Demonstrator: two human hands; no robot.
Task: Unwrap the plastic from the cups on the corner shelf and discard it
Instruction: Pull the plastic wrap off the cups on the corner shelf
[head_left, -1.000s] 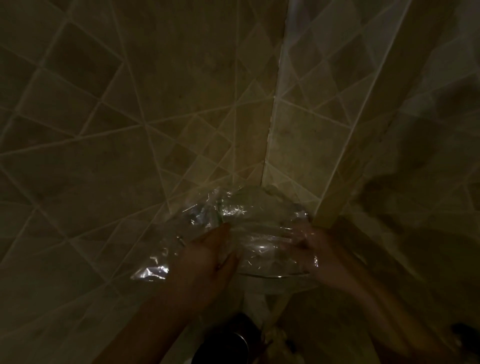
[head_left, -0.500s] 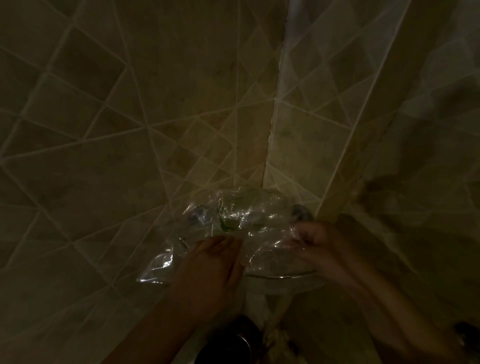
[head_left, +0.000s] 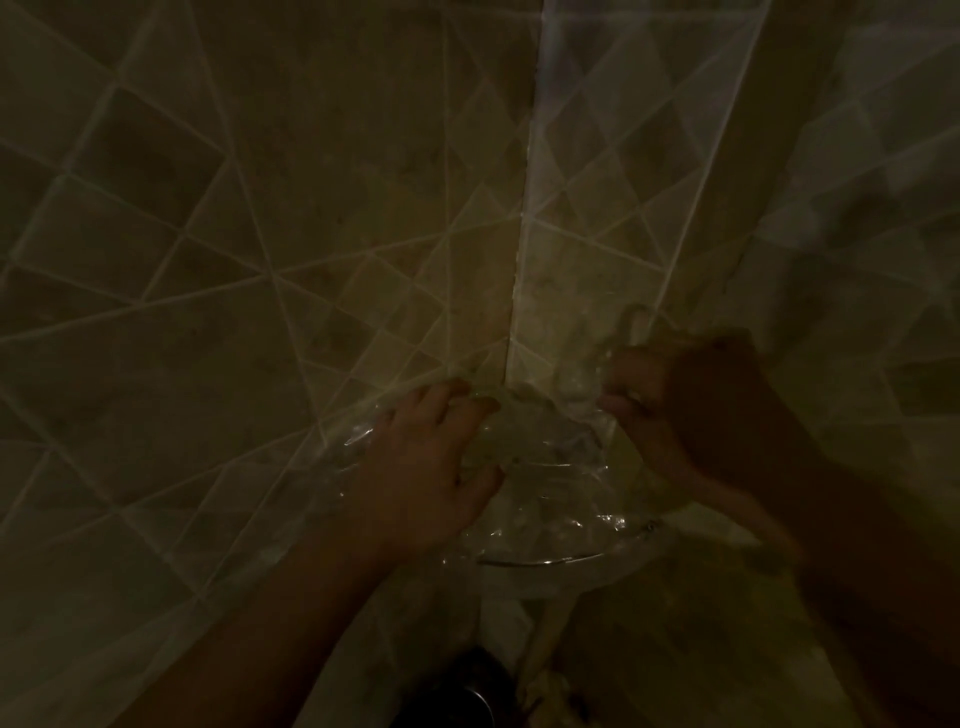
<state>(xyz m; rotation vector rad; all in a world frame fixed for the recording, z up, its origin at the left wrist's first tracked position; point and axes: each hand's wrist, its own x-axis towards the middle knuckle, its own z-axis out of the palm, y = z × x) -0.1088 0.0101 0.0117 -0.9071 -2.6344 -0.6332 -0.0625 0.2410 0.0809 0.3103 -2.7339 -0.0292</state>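
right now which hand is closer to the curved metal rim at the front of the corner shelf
Left. The left hand lies flat on the plastic wrap just up-left of the shelf rim. The right hand is fisted on the plastic higher up, by the right wall.

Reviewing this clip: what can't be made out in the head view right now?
- Cups: hidden under the crumpled plastic wrap and dim light; their number is unclear.
- Right hand: dark and blurred; its grip on the wrap is not visible.
- Left hand: whether it is holding the wrap is unclear.
- Dark round object: cut off by the bottom edge.
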